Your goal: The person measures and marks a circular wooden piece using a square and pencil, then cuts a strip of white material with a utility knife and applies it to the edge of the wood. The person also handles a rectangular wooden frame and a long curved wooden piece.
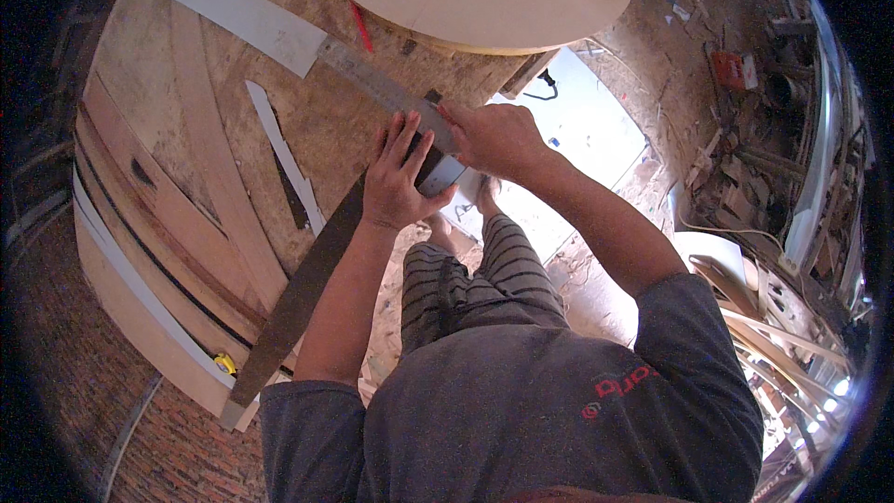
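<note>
At the edge of the tabletop (pixel 326 130), the left hand (pixel 400 175) spreads its fingers over a dark strip (pixel 312 289), while the right hand (pixel 500 140) curls, its exact grip indeterminable, at the four-o'clock end of a grey strip (pixel 372 84) pointing toward ten o'clock

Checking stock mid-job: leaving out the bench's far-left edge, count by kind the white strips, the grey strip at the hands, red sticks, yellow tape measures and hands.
White strips: 2 (wide strip, narrow strip)
Grey strip: 1
Red stick: 1
Yellow tape measure: 1
Hands: 2 (left hand, right hand)
Total: 7
</note>
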`<move>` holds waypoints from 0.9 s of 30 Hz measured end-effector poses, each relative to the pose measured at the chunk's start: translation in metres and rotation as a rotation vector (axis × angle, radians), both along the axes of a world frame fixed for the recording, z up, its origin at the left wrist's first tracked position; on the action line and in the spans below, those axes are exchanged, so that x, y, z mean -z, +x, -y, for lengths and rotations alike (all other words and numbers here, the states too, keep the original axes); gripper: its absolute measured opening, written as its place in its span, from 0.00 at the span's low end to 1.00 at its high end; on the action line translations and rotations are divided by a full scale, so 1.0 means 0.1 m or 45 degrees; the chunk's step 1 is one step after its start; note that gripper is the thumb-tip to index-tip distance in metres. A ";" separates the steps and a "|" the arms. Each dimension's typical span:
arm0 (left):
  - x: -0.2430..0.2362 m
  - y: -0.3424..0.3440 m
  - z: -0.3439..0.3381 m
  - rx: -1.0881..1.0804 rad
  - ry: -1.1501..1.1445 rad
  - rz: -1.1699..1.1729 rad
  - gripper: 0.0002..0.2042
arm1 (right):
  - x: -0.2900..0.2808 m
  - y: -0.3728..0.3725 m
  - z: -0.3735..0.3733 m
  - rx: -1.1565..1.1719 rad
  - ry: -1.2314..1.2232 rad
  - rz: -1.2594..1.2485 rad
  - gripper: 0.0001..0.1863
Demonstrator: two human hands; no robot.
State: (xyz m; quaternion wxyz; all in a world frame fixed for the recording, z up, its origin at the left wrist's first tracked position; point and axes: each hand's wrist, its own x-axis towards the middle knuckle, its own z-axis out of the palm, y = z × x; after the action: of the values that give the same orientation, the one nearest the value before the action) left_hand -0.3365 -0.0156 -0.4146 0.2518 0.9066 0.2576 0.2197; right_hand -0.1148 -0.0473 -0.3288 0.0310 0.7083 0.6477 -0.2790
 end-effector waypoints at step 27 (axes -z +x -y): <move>0.00 0.02 0.01 -0.033 -0.029 -0.042 0.43 | -0.12 0.07 0.22 -0.087 -0.206 0.056 0.24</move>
State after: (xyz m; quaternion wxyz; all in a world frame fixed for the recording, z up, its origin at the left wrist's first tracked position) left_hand -0.3342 -0.0167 -0.4148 0.2550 0.9039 0.2758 0.2048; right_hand -0.1080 -0.0690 -0.3173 0.1119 0.6870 0.6459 -0.3136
